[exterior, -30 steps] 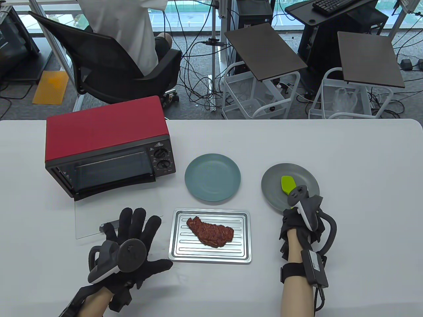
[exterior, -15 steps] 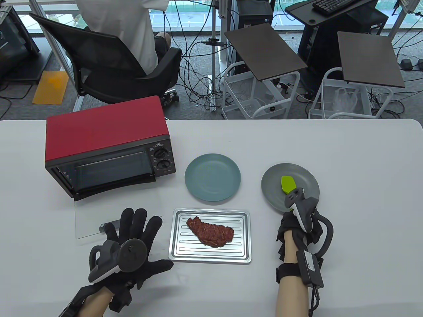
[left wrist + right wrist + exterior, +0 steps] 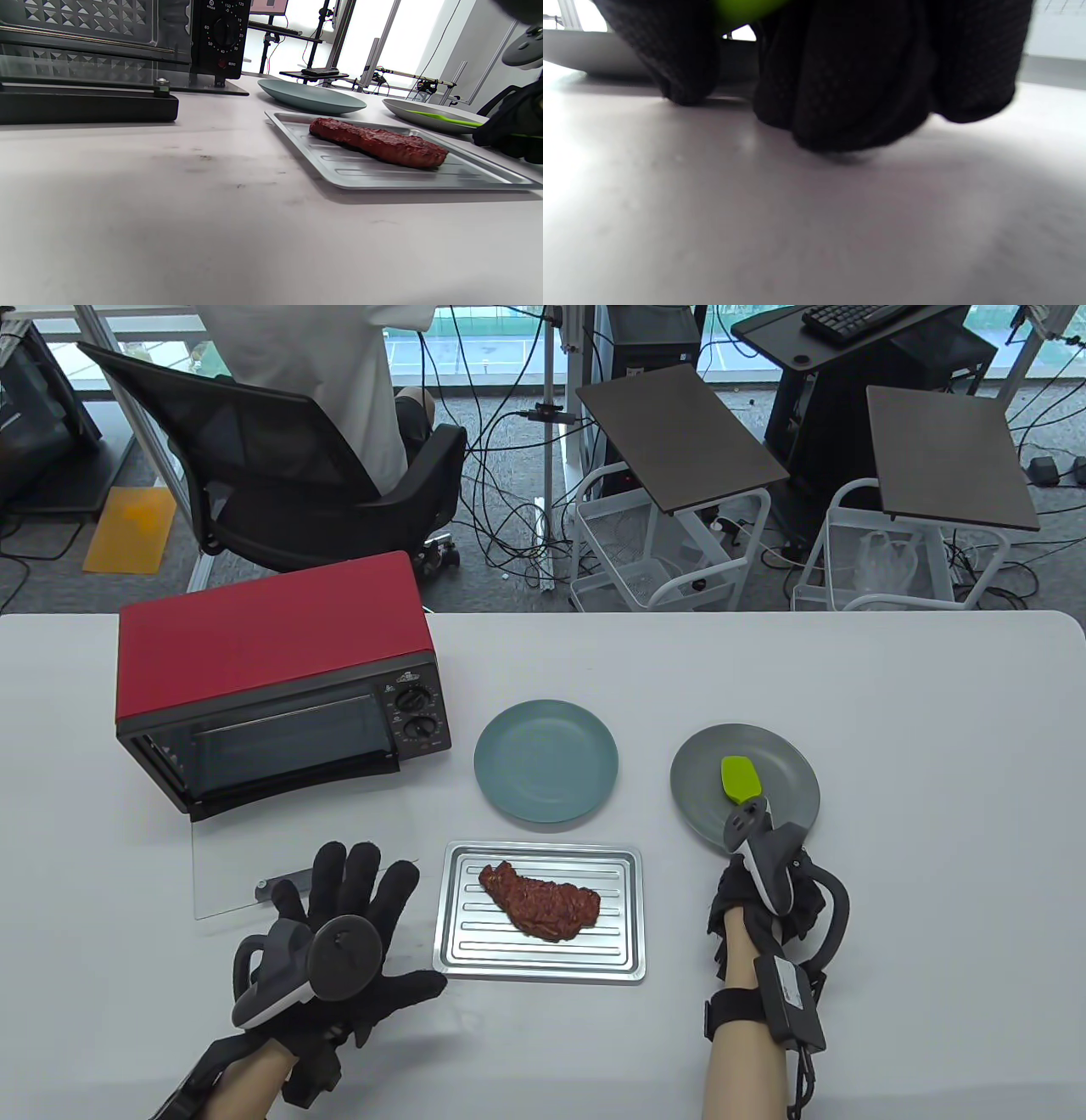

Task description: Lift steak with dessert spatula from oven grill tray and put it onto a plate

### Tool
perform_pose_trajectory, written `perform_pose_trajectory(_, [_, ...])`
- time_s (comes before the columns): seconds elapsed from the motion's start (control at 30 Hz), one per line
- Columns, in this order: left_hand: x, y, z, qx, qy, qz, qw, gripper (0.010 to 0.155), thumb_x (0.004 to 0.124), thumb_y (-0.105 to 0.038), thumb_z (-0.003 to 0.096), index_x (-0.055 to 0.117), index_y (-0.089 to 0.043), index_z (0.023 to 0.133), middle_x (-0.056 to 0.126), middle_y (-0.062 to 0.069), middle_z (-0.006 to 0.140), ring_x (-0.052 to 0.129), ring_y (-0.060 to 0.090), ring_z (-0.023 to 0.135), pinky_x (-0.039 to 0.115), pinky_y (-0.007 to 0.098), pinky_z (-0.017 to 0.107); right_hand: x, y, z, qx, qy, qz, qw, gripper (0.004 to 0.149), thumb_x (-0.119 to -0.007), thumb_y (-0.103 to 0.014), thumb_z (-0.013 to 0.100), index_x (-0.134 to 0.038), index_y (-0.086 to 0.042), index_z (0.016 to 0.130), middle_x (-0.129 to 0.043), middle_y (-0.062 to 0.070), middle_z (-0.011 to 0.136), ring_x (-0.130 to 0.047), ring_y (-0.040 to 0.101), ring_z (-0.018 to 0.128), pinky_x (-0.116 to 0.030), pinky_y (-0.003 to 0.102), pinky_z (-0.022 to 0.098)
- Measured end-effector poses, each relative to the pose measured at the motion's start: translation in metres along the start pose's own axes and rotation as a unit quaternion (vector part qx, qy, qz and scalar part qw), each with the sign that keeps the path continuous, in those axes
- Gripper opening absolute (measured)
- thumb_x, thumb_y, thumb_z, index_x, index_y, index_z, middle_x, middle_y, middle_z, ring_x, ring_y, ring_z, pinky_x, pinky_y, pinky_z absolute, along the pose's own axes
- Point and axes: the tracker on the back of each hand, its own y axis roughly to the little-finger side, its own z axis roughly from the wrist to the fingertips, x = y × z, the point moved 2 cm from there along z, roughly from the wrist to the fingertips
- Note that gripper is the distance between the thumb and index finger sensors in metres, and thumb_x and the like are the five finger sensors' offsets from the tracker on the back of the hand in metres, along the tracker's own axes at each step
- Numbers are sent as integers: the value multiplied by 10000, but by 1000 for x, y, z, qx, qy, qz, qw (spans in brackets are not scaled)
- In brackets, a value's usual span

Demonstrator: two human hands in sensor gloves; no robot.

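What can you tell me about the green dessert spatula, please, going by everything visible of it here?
The dessert spatula has a bright lime-green blade that looks like silicone, flat with rounded corners. The blade lies on the grey plate, right of the teal plate, pointing away from the person. Its handle runs off the plate's near rim under the right hand, whose curled fingers close round the green handle; the tracker hides most of it. It has not reached the steak.
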Motion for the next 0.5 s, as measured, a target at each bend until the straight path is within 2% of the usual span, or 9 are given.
perform_pose_trajectory(0.33, [2,1,2,-6,8,-2,1000,1086,646,-908,324,-62,-432,995,-114,21,1125,-73,456,1094,166,839,658,1,6,-1,19,14,33,999,519,-831,-469,459,-834,-46,759,-943,3,406,-927,141,97,-888,434,314])
perform_pose_trajectory(0.5, [4,0,5,-8,13,-2,1000,1071,641,-898,338,-61,-431,998,-111,21,1126,-70,456,1095,166,838,658,11,11,-4,42,20,50,998,485,-823,-459,463,-844,-66,748,-943,6,389,-911,144,79,-884,439,307])
